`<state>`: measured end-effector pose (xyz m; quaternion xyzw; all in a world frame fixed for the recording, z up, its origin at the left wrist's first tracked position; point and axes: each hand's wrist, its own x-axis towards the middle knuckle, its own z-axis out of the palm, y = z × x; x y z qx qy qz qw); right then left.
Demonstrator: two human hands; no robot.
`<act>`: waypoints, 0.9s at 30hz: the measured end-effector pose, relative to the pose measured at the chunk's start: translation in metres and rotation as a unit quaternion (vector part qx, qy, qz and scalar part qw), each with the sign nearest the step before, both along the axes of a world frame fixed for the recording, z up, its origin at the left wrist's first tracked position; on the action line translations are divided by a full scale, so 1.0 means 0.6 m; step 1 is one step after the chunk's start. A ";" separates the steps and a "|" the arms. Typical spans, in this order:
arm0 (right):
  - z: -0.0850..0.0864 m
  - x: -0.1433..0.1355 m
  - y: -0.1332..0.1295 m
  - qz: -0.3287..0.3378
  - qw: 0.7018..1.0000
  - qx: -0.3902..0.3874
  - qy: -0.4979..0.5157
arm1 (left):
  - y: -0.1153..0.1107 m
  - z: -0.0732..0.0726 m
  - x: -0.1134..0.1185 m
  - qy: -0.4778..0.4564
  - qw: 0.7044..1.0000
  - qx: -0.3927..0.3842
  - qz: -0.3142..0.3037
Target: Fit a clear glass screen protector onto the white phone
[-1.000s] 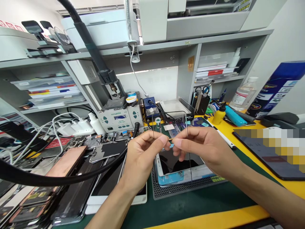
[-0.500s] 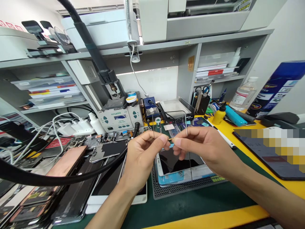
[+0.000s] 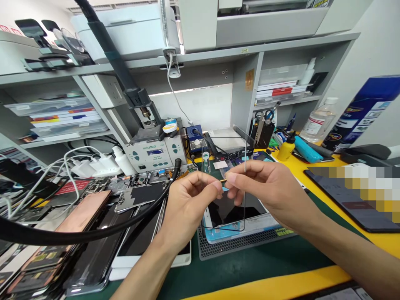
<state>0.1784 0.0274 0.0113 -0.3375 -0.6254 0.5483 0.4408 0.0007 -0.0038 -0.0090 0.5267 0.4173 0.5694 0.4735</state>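
Note:
My left hand (image 3: 189, 202) and my right hand (image 3: 273, 189) meet in front of me, thumbs and fingertips pinched. A small gold-coloured strip (image 3: 223, 180) shows between the fingertips, one end in each pinch. Around them stands a thin dark rectangular frame (image 3: 245, 155), as narrow as a wire; where the fingers touch it I cannot make out. Behind and below the hands lies a white phone (image 3: 234, 212) with a dark screen, on a light blue-and-white piece (image 3: 259, 227) over a grey honeycomb pad (image 3: 225, 250).
Stacked phones and parts (image 3: 84, 208) fill the left side, crossed by a thick black hose (image 3: 93, 237). A rework station (image 3: 153, 154) stands behind. To the right are a yellow bottle (image 3: 286, 149), a blue spray can (image 3: 362, 114) and a dark tablet-like device (image 3: 343, 204).
The thin frame has turned a little, its lower edge rising and its right side becoming straighter. Both hands keep their pinch on the gold strip. The view has shifted slightly.

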 end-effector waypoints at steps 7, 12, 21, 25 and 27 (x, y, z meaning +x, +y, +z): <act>0.000 0.002 0.003 0.021 1.000 -0.002 0.010 | -0.002 0.002 -0.005 -0.022 0.999 -0.007 -0.031; 0.000 0.003 0.004 0.031 0.999 -0.009 0.021 | -0.001 -0.001 -0.005 -0.027 0.999 -0.008 -0.040; 0.003 0.000 0.000 -0.004 1.000 0.004 -0.012 | -0.002 -0.002 -0.001 0.036 0.999 0.023 0.018; 0.000 0.003 0.002 0.005 1.000 0.003 -0.005 | -0.003 -0.001 -0.002 0.014 1.000 0.016 -0.001; -0.002 0.004 0.004 0.018 1.000 -0.003 0.006 | -0.003 0.000 -0.002 -0.001 1.000 0.011 -0.012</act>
